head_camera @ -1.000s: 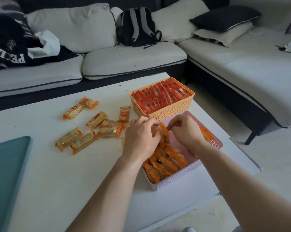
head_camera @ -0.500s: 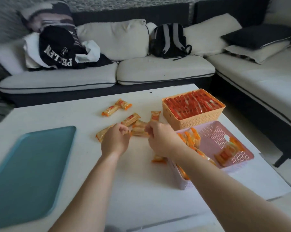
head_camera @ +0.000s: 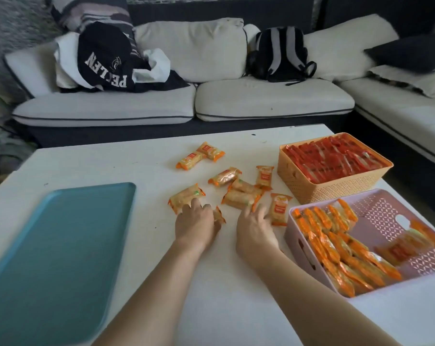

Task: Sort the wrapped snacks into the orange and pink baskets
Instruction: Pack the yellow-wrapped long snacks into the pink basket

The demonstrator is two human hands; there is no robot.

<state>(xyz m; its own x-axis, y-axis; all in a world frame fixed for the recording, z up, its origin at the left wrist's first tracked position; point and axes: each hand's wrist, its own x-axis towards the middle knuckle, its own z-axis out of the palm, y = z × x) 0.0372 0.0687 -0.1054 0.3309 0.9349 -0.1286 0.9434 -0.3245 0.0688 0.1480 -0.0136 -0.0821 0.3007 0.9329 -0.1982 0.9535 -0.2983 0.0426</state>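
Hands are both down on the white table [head_camera: 211,283], palms to the surface, among the loose wrapped snacks [head_camera: 238,193]. Left hand [head_camera: 196,224] lies flat with fingers spread, fingertips touching one yellow-orange packet [head_camera: 185,198] while another small packet [head_camera: 219,216] pokes out from under its right edge; whether it actually grips that one I cannot tell. Right hand [head_camera: 255,229] is open too, fingers reaching onto the near end of the middle cluster, closed on nothing, just left of an upright-lying packet [head_camera: 279,209]. Two more packets [head_camera: 200,156] sit farther off. Orange basket [head_camera: 298,176], far right, is packed with red wrappers; pink basket [head_camera: 296,243], nearer, holds rows of orange ones. Teal tray [head_camera: 49,245] rests at the left.
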